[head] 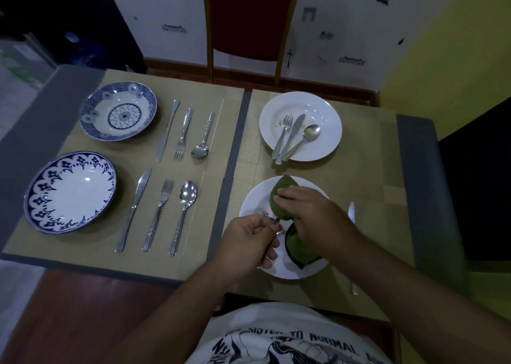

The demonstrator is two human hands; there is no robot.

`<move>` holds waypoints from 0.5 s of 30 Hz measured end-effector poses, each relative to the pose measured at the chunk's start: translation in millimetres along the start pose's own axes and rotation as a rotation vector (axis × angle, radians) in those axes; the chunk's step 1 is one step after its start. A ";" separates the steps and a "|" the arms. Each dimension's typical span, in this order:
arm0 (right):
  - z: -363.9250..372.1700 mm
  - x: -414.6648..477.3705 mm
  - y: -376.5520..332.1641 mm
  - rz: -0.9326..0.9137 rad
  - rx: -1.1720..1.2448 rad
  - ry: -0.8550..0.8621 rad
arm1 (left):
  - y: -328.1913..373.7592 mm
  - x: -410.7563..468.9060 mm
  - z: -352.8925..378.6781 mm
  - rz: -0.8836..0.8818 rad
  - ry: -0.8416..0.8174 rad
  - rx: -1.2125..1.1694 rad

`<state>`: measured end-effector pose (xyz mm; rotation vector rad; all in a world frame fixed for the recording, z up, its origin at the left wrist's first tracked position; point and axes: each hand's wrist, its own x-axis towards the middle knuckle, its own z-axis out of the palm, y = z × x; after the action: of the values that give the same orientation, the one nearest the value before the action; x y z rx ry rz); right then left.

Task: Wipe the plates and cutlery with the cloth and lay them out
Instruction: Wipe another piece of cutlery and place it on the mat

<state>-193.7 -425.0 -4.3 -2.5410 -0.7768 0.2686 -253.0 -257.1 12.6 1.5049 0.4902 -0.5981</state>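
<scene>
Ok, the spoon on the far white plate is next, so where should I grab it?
Take the spoon by its handle end, which sticks out over the near rim of the far white plate. Come in from the near side, low. The bowl lies up on the plate, and the knife and fork lie close along its left, so the overhanging tip looks like the freest part.

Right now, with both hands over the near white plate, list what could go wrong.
1. The left hand pinches a utensil only by its handle end while the right hand wipes it with the green cloth; it could slip onto the near white plate.
2. Crumbs on that plate may get smeared back onto the cloth.
3. A knife lies close beside the right wrist; the forearm might knock it.
</scene>
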 end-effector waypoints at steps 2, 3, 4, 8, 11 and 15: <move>-7.3 8.9 10.4 0.115 -0.020 0.004 | -4.0 -2.4 -3.4 -0.017 -0.027 0.009; -12.0 11.6 15.0 0.157 -0.045 0.014 | -5.9 -3.0 -4.5 -0.040 -0.037 -0.002; -15.8 13.2 20.8 0.176 -0.051 0.029 | -7.2 -2.6 -5.4 -0.072 -0.048 -0.017; -34.4 11.2 22.4 0.268 -0.039 0.122 | -5.3 3.2 -10.0 -0.211 -0.097 -0.083; -43.8 3.9 15.5 0.268 -0.005 0.184 | -4.1 9.4 -10.4 -0.214 -0.073 -0.038; -35.3 -1.8 -4.4 0.171 0.055 0.182 | -4.2 15.3 -5.4 -0.185 -0.021 -0.071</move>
<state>-186.2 -436.1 28.7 -2.5391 -0.4777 0.1101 -243.7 -252.5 -0.5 1.3940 0.6325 -0.7330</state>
